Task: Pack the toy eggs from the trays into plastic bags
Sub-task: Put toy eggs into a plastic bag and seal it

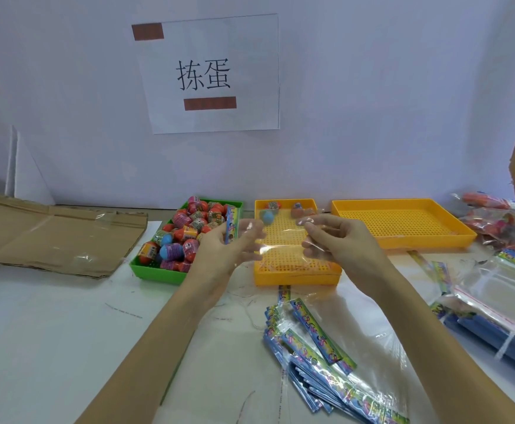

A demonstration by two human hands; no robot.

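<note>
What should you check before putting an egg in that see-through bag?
1. Bag held: ok. The left hand and right hand both pinch the clear plastic bag above the middle yellow tray.
2. Bag mouth open: cannot tell; the film is too transparent to see.
3. Eggs within reach: ok. The green tray beside the left hand is heaped with toy eggs.
4. A free hand to pick an egg: not ok; both are busy with the bag.
5. Spare bags ready: ok. A stack of bags lies on the table near the person.
</note>
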